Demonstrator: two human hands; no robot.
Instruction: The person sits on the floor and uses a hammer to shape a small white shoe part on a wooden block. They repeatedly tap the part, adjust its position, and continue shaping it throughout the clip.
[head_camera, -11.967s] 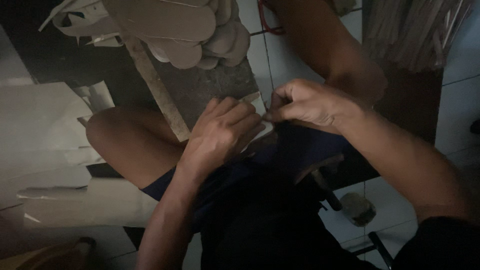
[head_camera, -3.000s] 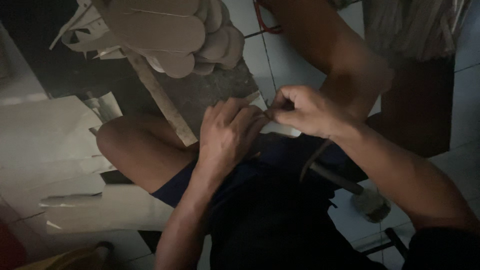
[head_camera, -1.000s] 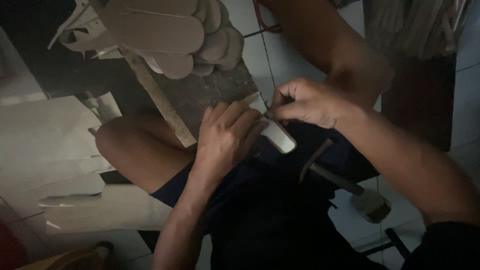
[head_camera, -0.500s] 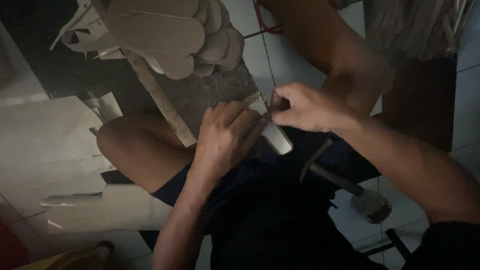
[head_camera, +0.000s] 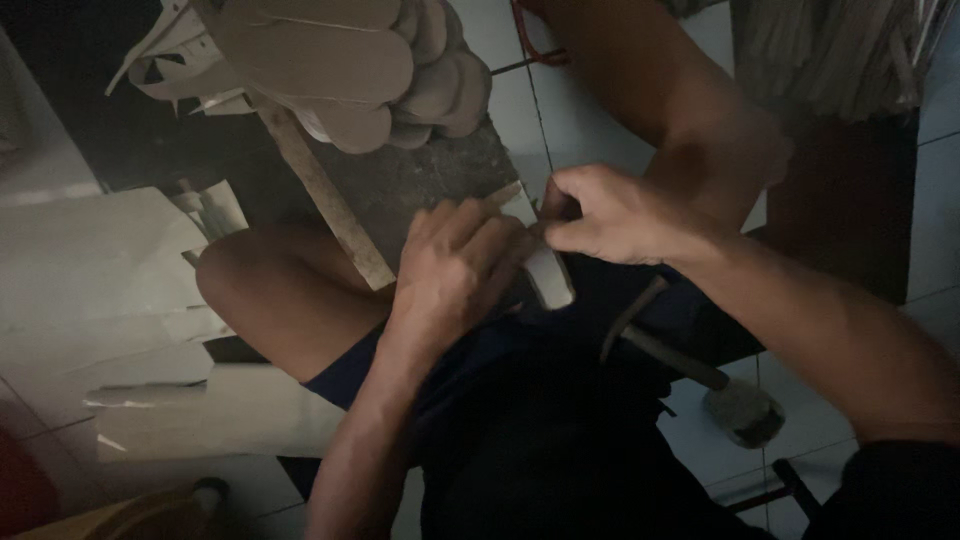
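I sit on the floor with a pale sole-shaped piece (head_camera: 548, 272) across my lap, at the near edge of a dark work board (head_camera: 420, 185). My left hand (head_camera: 455, 265) lies over the piece and presses it down, fingers curled. My right hand (head_camera: 605, 213) pinches the piece's upper end between thumb and fingers. Whether a small tool is in the right hand is hidden by the dim light. A stack of pale cut-out soles (head_camera: 350, 60) rests at the far end of the board.
A hammer (head_camera: 700, 375) lies by my right thigh on the tiled floor. Pale sheets of board material (head_camera: 110, 290) with cut-out gaps lie at the left. A wooden strip (head_camera: 320, 195) runs along the board's left edge. Something yellow (head_camera: 150, 510) sits at the bottom left.
Over the last second the pale piece has been drawn slightly up under my left hand; less of it shows. Both hands have stayed on it.
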